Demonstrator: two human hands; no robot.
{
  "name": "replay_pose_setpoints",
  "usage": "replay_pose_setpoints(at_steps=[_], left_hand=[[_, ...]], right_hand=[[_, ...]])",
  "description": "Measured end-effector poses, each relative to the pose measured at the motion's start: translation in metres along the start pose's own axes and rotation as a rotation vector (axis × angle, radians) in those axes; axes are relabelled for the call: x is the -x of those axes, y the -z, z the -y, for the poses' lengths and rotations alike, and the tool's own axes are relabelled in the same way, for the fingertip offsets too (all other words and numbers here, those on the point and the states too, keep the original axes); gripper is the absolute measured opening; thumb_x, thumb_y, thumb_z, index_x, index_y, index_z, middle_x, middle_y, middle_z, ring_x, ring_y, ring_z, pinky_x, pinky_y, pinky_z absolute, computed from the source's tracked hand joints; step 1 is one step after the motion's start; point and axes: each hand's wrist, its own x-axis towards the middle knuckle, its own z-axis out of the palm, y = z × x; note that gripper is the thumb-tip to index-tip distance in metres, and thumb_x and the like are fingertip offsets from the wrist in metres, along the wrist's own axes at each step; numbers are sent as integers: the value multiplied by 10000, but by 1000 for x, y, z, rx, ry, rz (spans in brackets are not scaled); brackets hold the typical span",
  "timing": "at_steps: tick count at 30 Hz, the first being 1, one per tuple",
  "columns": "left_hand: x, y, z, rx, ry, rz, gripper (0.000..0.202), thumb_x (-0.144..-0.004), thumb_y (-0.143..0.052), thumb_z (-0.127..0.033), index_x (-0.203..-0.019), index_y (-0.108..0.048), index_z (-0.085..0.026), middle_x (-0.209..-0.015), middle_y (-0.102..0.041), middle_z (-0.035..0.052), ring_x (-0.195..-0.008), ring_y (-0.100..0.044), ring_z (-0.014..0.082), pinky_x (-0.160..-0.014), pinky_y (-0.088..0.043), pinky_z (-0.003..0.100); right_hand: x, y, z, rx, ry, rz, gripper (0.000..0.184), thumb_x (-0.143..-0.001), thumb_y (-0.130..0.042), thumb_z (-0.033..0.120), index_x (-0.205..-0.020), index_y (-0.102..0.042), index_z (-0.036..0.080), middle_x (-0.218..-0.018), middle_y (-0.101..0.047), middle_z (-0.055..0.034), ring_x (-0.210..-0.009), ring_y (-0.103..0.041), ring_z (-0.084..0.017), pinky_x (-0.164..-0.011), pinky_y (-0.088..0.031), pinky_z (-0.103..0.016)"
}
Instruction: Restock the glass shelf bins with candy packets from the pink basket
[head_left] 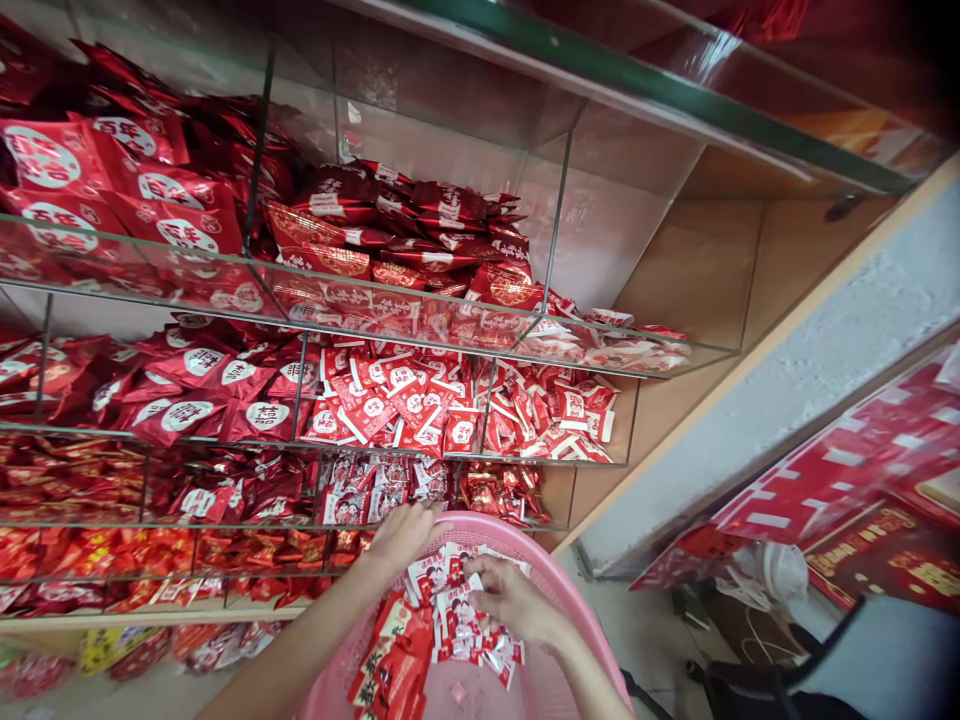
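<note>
**Pink basket of little red packets, just in front of the shelves**

Left hand has its fingers hooked over the basket's rim, wrapped around it from what I can see. Right hand is down on the pile inside, fingers curled on top of the packets, though I can't tell if it's actually pinching any. Right behind is a glass shelf rack crammed with red pouches, bigger ones higher up. Red printed sheets lean off to the right.
</note>
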Motion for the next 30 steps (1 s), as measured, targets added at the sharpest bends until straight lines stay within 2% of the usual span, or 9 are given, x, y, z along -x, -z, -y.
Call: replay_pose_setpoints(at_steps=[3,9,13,17,24,30], left_hand=[[1,1,0,22,7,12,494,-911,-263,-530,-1063,-607,-209,-989,-686,96,-871,-651,247,-747,-478,325],[1,3,-1,50,24,16,486,-905,-282,-532,-1062,-603,-202,-1024,-678,99,-890,-643,243,-763,-466,320],[1,3,-2,50,25,22,457,-913,-289,-503,-1072,-604,-212,-1031,-677,88,-902,-642,236,-773,-464,312],[1,4,-2,49,23,27,445,-917,-291,-486,-1065,-610,-214,-1032,-676,86,-890,-648,236,-763,-469,314],[2,6,-2,20,3,24,473,-923,-252,-489,-1060,-612,-215,-1023,-682,87,-879,-655,237,-741,-477,314],[1,2,-1,12,3,13,486,-915,-260,-510,-1074,-609,-212,-1011,-687,97,-907,-648,250,-767,-473,328]], right_hand=[[-3,-3,-5,-11,0,-51,402,-667,-678,378,-998,-522,210,-625,-433,85,-452,-480,-80,-482,-433,-239],[-6,-11,-4,55,15,-91,283,-692,-610,330,-904,-474,202,-611,-406,100,-411,-479,-73,-416,-382,-207],[-5,-19,3,112,-34,-146,223,-686,-587,261,-851,-447,208,-636,-381,97,-388,-471,-68,-379,-363,-198],[-4,-25,5,222,-67,-210,180,-707,-527,200,-856,-429,223,-637,-414,88,-354,-448,-71,-351,-297,-194],[-4,-24,5,478,10,-351,181,-684,-575,168,-819,-465,216,-600,-483,58,-435,-431,-92,-462,-261,-228],[2,-26,13,558,6,-371,145,-715,-569,209,-833,-485,213,-646,-523,23,-546,-481,-132,-509,-272,-239]])
